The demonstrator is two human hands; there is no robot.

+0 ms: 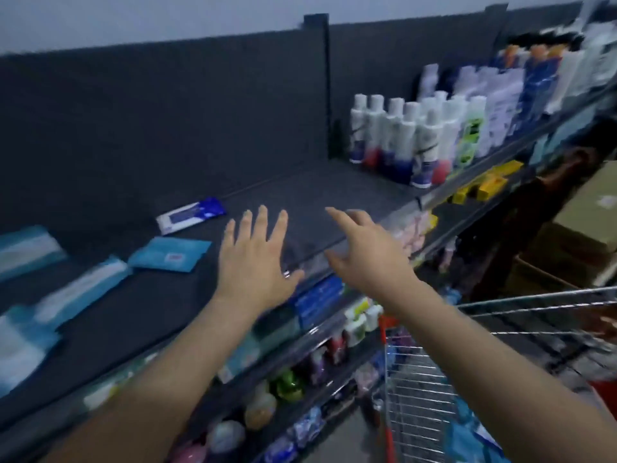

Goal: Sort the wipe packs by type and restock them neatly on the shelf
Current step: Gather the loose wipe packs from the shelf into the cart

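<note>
Nearest to me, the wire cart (430,382) is standing at my lower right, with some blue packaging (467,439) showing in its bottom corner, too blurred for me to say whether it is wipes. Just beyond it I am holding both hands out over the front edge of the shelf (300,198). The left hand (253,262) is spread flat with its fingers wide and the right hand (364,255) is loosely fanned. Neither is carrying anything, and I cannot tell whether the left palm is touching the shelf. Pale blue-and-white packs (83,292) are lying in a loose, crooked run along the left. A teal pack (170,253) is lying just left of my left hand, and a navy-and-white pack (192,215) is sitting farther back, apart from the rest. I am judging this as mid-sort, with several types mixed on one level and nothing squared up yet. The next move is calling for a reach to the teal or navy pack, a light pinch on its soft edge, and a slide into a group of its own kind. Farthest off, white bottles (400,138) are standing in the next bay.
</note>
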